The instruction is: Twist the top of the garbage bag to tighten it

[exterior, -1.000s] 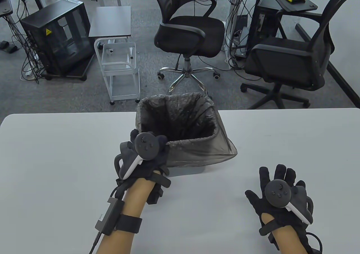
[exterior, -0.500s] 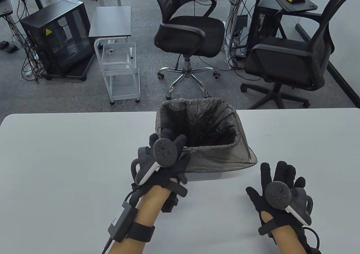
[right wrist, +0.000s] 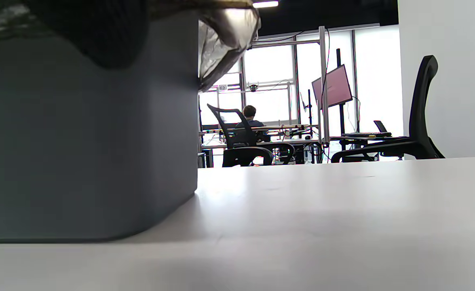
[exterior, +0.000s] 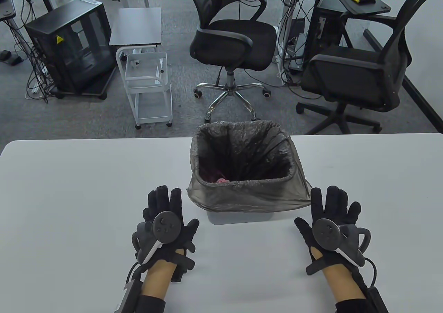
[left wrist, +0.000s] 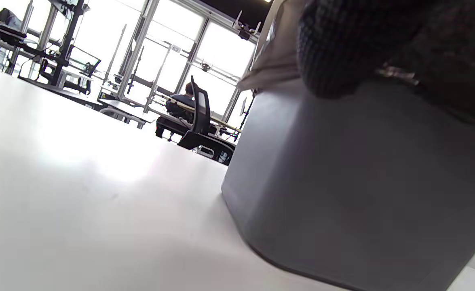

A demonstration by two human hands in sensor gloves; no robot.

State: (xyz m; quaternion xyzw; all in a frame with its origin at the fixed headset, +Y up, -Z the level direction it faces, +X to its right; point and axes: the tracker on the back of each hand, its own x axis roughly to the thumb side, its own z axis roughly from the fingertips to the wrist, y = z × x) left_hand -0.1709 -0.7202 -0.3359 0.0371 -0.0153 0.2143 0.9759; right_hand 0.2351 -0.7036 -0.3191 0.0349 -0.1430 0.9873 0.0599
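Note:
A grey bin (exterior: 238,216) stands on the white table (exterior: 69,195), lined with a dark translucent garbage bag (exterior: 249,197) whose top is open and folded over the rim. Something pink (exterior: 221,179) lies inside. My left hand (exterior: 166,219) lies flat and open on the table, just left of the bin's front. My right hand (exterior: 328,216) lies flat and open just right of it, fingertips near the bag's overhang. Neither hand holds anything. The bin wall fills the left wrist view (left wrist: 362,182) and the left of the right wrist view (right wrist: 87,141).
Two black office chairs (exterior: 235,39) (exterior: 360,74) stand on the floor beyond the table's far edge. A white wire cart (exterior: 148,84) and a black cabinet (exterior: 72,46) stand at the far left.
My left hand slid the bin to the right, then let go of its rim and drew back flat onto the table. My right hand moved forward, toward the bin.

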